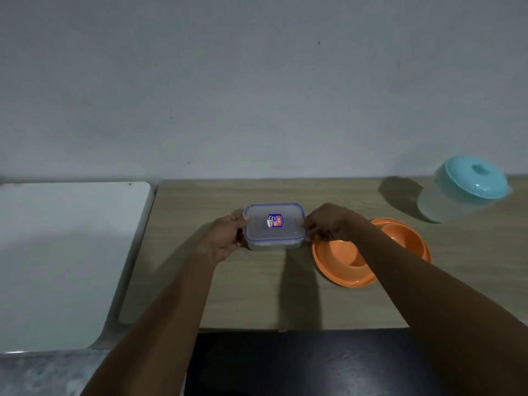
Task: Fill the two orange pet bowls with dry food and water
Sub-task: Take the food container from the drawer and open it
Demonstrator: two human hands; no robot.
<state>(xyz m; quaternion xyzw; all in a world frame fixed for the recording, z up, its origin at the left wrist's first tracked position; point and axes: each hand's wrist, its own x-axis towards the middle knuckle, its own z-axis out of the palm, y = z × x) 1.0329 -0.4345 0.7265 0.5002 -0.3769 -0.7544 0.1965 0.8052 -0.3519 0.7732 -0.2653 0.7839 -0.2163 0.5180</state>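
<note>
Here, both hands — left hand [228,232], right hand [328,224] — around lidded container [274,225].

The only print is a small sticker [274,221] in the middle of the lid [274,222] of the clear box [273,226]. The sticker is blue, white and red. It has some letters on it, but they are too small and blurred to read. No other text, number or sign can be read.
</note>
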